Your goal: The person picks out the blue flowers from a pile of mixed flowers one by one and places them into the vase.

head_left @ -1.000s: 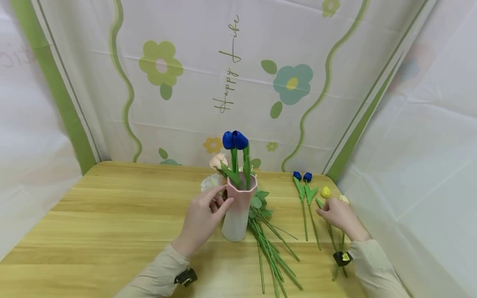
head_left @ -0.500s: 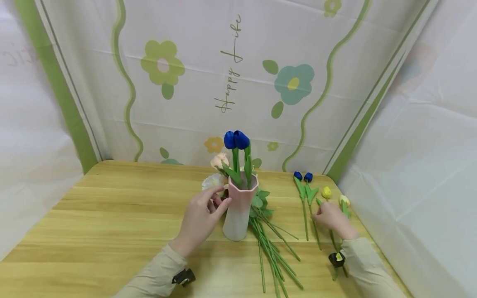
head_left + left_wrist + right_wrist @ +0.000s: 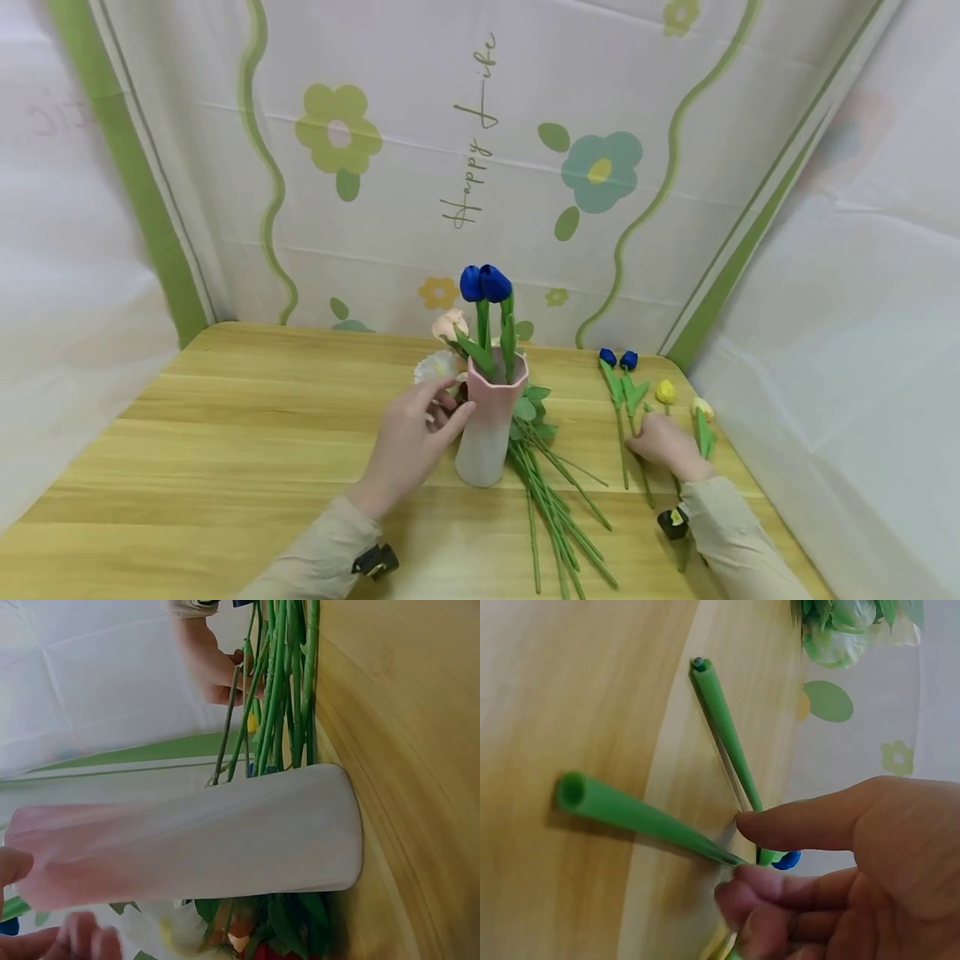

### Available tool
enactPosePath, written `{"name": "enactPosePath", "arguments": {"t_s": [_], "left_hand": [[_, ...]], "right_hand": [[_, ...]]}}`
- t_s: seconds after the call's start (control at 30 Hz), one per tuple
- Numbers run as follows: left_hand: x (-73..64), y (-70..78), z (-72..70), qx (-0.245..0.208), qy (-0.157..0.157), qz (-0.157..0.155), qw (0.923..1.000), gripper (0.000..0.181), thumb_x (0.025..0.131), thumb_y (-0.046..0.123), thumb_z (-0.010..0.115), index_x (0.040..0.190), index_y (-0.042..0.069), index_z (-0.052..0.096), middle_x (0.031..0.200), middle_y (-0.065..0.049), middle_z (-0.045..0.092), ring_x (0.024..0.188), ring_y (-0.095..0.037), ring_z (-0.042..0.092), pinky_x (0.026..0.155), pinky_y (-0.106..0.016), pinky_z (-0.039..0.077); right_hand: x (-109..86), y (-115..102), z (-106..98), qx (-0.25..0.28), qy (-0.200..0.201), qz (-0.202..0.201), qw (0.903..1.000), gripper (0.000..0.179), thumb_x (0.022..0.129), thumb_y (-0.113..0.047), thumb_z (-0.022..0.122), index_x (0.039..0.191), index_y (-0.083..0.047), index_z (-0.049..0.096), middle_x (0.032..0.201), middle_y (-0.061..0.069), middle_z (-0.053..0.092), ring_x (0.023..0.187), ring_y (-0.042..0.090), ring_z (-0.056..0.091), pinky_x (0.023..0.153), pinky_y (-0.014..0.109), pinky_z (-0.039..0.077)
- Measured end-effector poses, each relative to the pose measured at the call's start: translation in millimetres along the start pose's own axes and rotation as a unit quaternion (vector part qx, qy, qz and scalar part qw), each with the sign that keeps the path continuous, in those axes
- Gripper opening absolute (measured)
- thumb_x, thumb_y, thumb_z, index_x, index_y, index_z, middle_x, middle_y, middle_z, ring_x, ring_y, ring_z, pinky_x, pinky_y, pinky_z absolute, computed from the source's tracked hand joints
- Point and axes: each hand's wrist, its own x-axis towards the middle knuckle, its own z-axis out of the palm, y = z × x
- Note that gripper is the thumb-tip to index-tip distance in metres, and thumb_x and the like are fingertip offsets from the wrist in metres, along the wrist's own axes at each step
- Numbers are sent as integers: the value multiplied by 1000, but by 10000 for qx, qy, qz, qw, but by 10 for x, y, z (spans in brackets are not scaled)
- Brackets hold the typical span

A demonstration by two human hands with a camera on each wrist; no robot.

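Observation:
A pink-and-white vase (image 3: 487, 429) stands upright on the table, holding two blue tulips (image 3: 483, 285). Beside its upper left side is my left hand (image 3: 408, 429), fingers loosely bent; in the left wrist view the thumb (image 3: 13, 864) overlaps the pink rim. At the right, my right hand (image 3: 666, 443) is over the stems of the blue tulips (image 3: 628, 361) lying there. In the right wrist view, two green stems (image 3: 641, 819) run toward its thumb and forefinger, which stand apart; whether a fingertip touches a stem is unclear.
A bunch of green stems (image 3: 551, 508) lies right of the vase, with pink and white blooms (image 3: 437, 367) behind it. A yellow tulip (image 3: 666, 392) and a cream tulip (image 3: 702, 410) lie near the right edge of the table (image 3: 247, 433). Printed curtains (image 3: 405, 192) surround the table.
My right hand has moved from beside the yellow tulip leftward and slightly nearer, to the blue tulip stems. The left hand stays beside the vase. The head view has shifted slightly.

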Motion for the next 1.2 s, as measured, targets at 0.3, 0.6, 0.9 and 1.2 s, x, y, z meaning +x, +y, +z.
{"name": "enactPosePath", "arguments": {"t_s": [0.3, 0.6, 0.9, 1.2], "left_hand": [[29, 54, 108, -24, -338, -183, 9993, 54, 90, 34, 74, 131, 3, 58, 119, -6, 59, 105, -20, 58, 88, -36, 50], [20, 36, 164, -461, -253, 27, 9986, 48, 91, 25, 74, 127, -1, 57, 106, -5, 59, 90, -24, 61, 69, -33, 56], [22, 33, 166, -667, -364, -232, 9968, 47, 92, 23, 73, 129, 1, 56, 108, -3, 58, 92, -28, 61, 70, -40, 56], [17, 19, 183, -774, -365, -283, 9959, 46, 92, 25, 72, 130, 5, 56, 110, -1, 58, 91, -21, 60, 70, -36, 56]], "right_hand": [[17, -6, 2, 27, -365, 255, 9990, 24, 79, 2, 50, 62, -13, 42, 55, 1, 40, 44, 11, 35, 44, 25, 30], [1, 20, 37, -32, -113, 39, 9999, 33, 85, -12, 60, 60, -15, 40, 53, -3, 35, 44, 10, 33, 43, 25, 28], [-6, 26, 51, 574, -2, 123, 9983, 44, 90, -16, 57, 51, -17, 37, 46, -9, 27, 41, 7, 25, 40, 21, 25], [-97, 9, -5, 1129, 388, -16, 9929, 51, 94, -16, 61, 50, -16, 36, 44, -9, 27, 40, 7, 22, 41, 22, 25]]}}
